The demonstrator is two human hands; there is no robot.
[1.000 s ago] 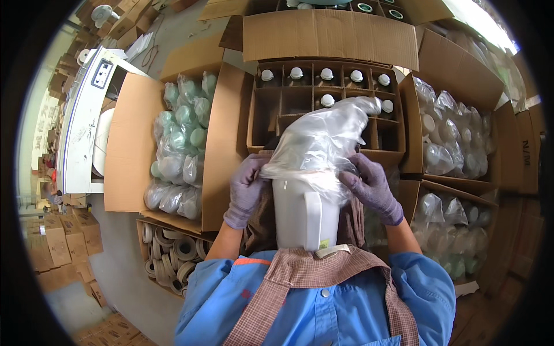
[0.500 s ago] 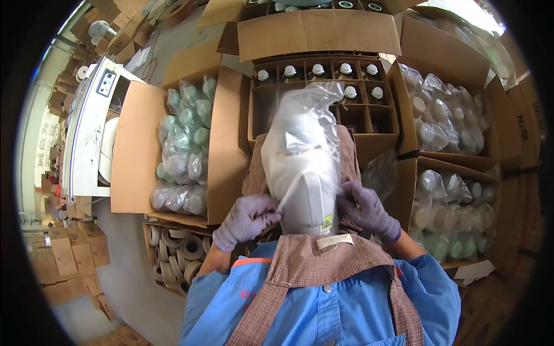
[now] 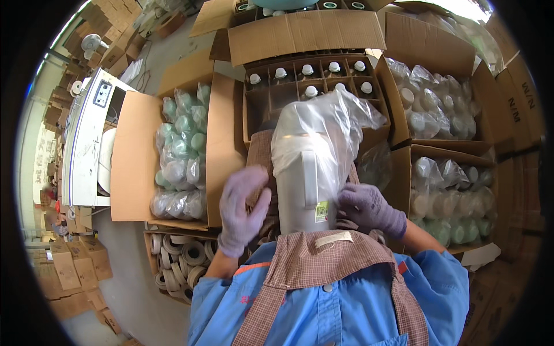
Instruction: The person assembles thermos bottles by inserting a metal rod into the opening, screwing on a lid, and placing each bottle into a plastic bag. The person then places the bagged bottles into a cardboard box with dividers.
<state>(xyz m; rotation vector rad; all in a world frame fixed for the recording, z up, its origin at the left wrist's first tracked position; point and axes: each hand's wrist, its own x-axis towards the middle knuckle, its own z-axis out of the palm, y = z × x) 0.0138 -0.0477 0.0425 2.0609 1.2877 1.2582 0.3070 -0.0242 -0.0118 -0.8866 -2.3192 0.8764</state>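
A grey-white jug (image 3: 293,193) with a long handle (image 3: 310,179) and a small green label lies in front of my body. A clear plastic bag (image 3: 358,118) covers its far part, and its loose end flares out to the right. My left hand (image 3: 245,207), in a purple-grey glove, is open beside the jug, apart from it and slightly blurred. On the other side my right hand (image 3: 374,209), gloved alike, has its fingers curled at the bag's edge against the jug. Its fingertips are partly hidden.
Beyond the jug stands a divided carton (image 3: 381,135) with several white-capped bottles (image 3: 307,70). Open cartons of plastic-wrapped items flank me at left (image 3: 128,155) and right (image 3: 402,199). A box of pale rings (image 3: 193,252) sits at lower left, near a white machine (image 3: 86,138).
My left hand has let go of the bag's edge and opened, moving off the jug. The bag's loose end has swung right, and more of the jug's handle shows. The right hand stays at the jug's side.
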